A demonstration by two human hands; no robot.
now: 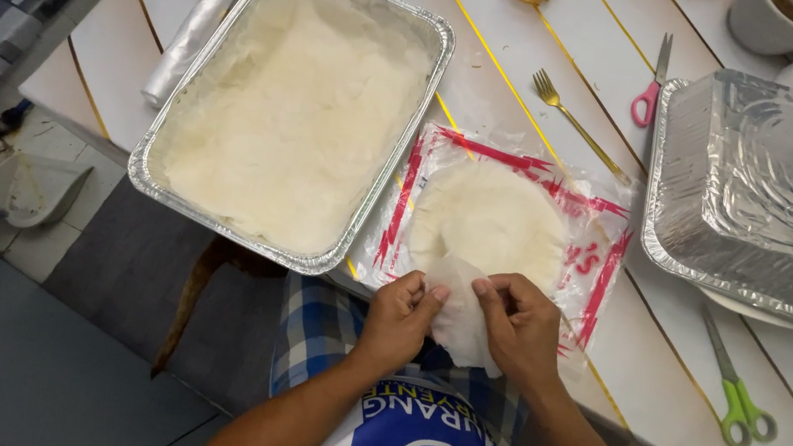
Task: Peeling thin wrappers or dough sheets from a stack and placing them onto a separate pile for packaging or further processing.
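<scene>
Fingertips of both your hands pinch one thin white wrapper sheet (462, 307) at the table's near edge; your left hand (400, 316) grips its left margin with thumb and forefinger pressed together, your right hand (520, 327) does the same on the right margin, so the sheet hangs between them and droops toward your lap; neither hand is nearer than the other. Just beyond your knuckles, away from you, lies the round stack of wrappers (490, 219) on its clear plastic bag with red print (597, 233); the sheet's upper edge touches or overlaps the stack's near rim, though I cannot tell which. To your left sits the foil tray of pale filling (295, 105); to your right, an upturned foil tray (773, 194), green scissors (737, 391) and a gold fork (575, 122).
</scene>
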